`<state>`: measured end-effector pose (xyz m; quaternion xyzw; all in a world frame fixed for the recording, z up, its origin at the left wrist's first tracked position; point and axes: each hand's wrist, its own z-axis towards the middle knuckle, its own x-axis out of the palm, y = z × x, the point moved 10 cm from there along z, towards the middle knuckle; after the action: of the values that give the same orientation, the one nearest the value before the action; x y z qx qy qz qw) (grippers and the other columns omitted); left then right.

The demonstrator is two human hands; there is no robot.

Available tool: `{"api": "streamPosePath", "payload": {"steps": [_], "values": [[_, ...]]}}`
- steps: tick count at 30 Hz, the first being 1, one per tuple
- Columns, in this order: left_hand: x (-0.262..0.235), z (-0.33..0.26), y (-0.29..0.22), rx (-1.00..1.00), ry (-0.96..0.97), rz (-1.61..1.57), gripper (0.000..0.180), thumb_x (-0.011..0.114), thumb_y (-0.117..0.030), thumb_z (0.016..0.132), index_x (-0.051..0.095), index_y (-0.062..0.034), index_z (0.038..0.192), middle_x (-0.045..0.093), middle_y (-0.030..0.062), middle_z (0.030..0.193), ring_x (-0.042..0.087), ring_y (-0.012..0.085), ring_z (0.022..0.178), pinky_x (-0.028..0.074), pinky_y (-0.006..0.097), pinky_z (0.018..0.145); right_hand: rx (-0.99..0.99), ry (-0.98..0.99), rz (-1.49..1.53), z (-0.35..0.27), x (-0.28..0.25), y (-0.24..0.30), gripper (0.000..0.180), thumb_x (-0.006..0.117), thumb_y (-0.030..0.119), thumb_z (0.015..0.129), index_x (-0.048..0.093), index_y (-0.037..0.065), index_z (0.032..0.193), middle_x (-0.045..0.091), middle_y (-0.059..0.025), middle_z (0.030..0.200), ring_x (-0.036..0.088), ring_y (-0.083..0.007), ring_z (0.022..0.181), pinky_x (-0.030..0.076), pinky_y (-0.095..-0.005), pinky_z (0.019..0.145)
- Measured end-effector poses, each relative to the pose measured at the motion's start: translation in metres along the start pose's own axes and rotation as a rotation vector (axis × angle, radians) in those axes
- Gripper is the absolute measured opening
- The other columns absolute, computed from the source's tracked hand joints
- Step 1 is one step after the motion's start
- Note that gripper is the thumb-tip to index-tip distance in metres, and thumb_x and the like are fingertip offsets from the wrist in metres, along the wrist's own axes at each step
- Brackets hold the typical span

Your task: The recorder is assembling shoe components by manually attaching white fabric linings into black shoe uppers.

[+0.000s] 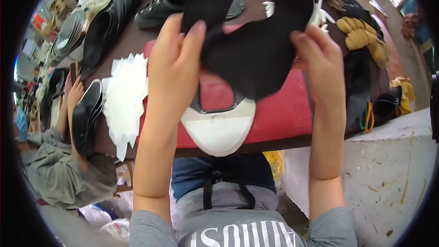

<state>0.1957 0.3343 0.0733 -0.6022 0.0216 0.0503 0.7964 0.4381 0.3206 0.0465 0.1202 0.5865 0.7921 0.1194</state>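
Up in front of me, over the table, both hands hold a black U-shaped shoe upper piece (251,55). My left hand (176,64) pinches its left side between thumb and fingers. On the opposite edge, my right hand (322,59) grips it with bent fingers. The piece is slightly blurred, and its far ends run past the top of the view. Below it, a second upper piece with black sides and a white rounded toe (219,132) lies on a red mat (283,114). Its toe hangs over the table's near edge, and the held piece hides its far part.
White cut pieces (125,96) lie piled left of the mat. Stacks of black uppers (109,27) stand farther left. A co-worker's hand (75,92) is beside another black stack (87,119). Tan bundled pieces (361,34) sit at right, above a pale block (366,169).
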Motion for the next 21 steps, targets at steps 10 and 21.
{"api": "streamPosePath", "payload": {"steps": [10, 21], "values": [[-0.103, -0.09, 0.14, -0.221, -0.043, 0.063, 0.041, 0.073, -0.003, 0.079, 0.055, 0.0013, 0.116, 0.066, 0.0104, 0.082, 0.059, 0.0131, 0.062, 0.05, 0.023, 0.054, 0.383, 0.509, -0.188, -0.115, 0.105, -0.111, 0.033, 0.069, -0.003, 0.08, 0.06, -0.004, 0.112, 0.062, -0.0033, 0.078, 0.052, -0.005, 0.066, 0.043, -0.0153, 0.061], [-0.109, -0.082, 0.173, -0.378, 0.052, 0.271, 0.042, 0.078, 0.001, 0.072, 0.057, 0.0024, 0.108, 0.067, 0.0093, 0.078, 0.055, 0.0085, 0.053, 0.043, 0.019, 0.048, 0.361, 0.564, -0.316, -0.115, 0.115, -0.132, 0.033, 0.069, -0.006, 0.078, 0.061, -0.005, 0.11, 0.064, -0.004, 0.08, 0.052, -0.0048, 0.065, 0.042, -0.0144, 0.06]]}}
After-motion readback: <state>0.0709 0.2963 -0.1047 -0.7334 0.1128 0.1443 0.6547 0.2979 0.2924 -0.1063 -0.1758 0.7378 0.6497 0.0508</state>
